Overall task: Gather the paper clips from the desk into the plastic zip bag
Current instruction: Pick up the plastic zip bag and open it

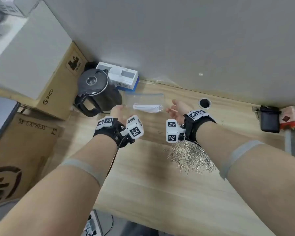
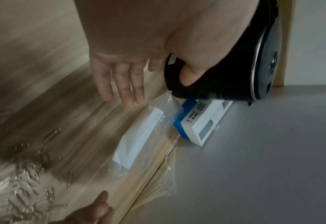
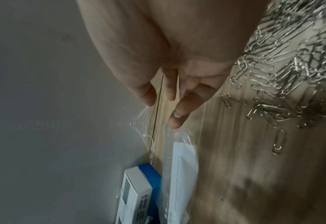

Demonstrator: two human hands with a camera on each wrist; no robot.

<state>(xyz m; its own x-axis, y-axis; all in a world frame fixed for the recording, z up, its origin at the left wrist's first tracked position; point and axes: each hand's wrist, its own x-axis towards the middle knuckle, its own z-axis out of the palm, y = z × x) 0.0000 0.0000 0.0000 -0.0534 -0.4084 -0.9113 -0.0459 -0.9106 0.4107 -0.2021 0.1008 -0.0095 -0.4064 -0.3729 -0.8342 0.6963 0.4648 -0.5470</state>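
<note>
A clear plastic zip bag (image 1: 144, 102) (image 2: 148, 133) (image 3: 179, 163) with a blue seal strip lies flat near the desk's back edge, a white folded paper inside it. A heap of silver paper clips (image 1: 191, 155) (image 2: 14, 186) (image 3: 284, 78) lies on the desk under my right wrist. My left hand (image 1: 117, 111) (image 2: 120, 84) hovers at the bag's left end, fingers straight, holding nothing. My right hand (image 1: 175, 108) (image 3: 170, 103) hovers at the bag's right end, fingers loosely extended and empty.
A black electric kettle (image 1: 95, 91) (image 2: 235, 60) and a white-and-blue box (image 1: 119, 77) (image 2: 200, 121) (image 3: 139, 194) stand left of the bag by the grey partition. A cable hole (image 1: 204, 103) and a black pouch (image 1: 270, 119) are to the right. Cardboard boxes (image 1: 58, 92) flank the left.
</note>
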